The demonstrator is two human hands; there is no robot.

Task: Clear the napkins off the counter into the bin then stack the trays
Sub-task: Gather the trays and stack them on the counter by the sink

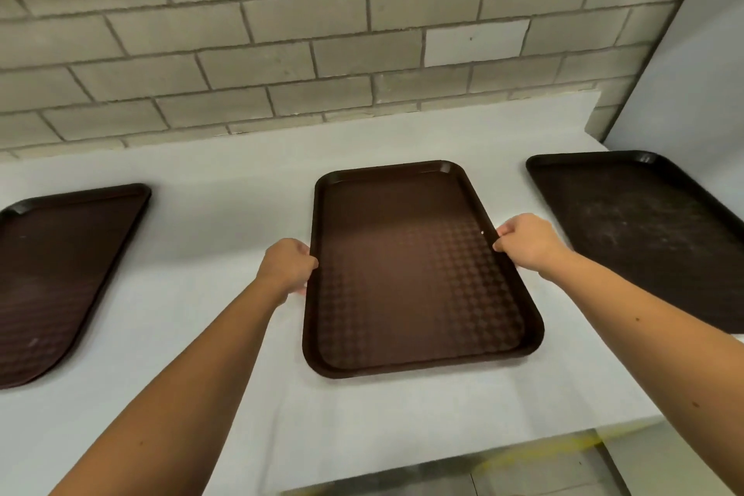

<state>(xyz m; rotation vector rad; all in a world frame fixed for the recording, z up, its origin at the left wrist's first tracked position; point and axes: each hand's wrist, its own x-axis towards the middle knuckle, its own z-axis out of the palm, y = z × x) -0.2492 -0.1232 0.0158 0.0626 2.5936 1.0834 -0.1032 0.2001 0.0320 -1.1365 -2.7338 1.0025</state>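
On the counter [209, 221], brown textured tray [414, 274], hand-gripped.

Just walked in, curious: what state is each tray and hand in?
Middle tray: empty, gripped at both long rims; lifted or not, cannot tell.
Left tray: empty, flat on the counter, untouched.
Right tray: empty, flat on the counter, untouched, scuffed.
Left hand: grips the middle tray's left rim.
Right hand: grips the middle tray's right rim.

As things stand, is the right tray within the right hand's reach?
Probably yes, once freed: the right hand grips the right edge of the middle tray, and only bare white counter lies between it and the right tray.
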